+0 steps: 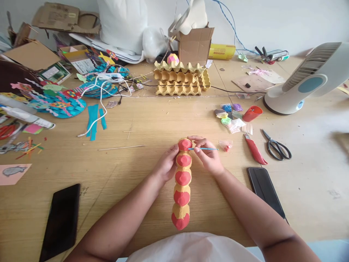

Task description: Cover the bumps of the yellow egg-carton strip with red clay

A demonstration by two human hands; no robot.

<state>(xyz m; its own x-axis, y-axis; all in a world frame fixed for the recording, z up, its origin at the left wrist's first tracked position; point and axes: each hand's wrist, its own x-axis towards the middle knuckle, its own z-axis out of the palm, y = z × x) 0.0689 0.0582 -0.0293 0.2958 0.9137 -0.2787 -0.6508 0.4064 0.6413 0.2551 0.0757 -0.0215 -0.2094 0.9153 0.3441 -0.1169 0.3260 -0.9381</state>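
Observation:
A strip of yellow egg-carton cups with red-painted tops (182,182) lies lengthwise on the wooden table (136,167) in front of me. My left hand (165,163) is closed around the strip's far end from the left side. My right hand (207,154) pinches a thin light-blue tool (203,149), whose tip points left and touches the topmost red cup. A small bag with red material (225,145) lies just right of my right hand.
Stacked yellow egg cartons (181,78) and a cardboard box (195,45) stand behind. Clay bags (230,116), a red cup (252,113), red knife (255,150), scissors (276,147), a fan (308,78) and a phone (265,191) are to the right; another phone (61,220) and paper fish crafts (58,102) to the left.

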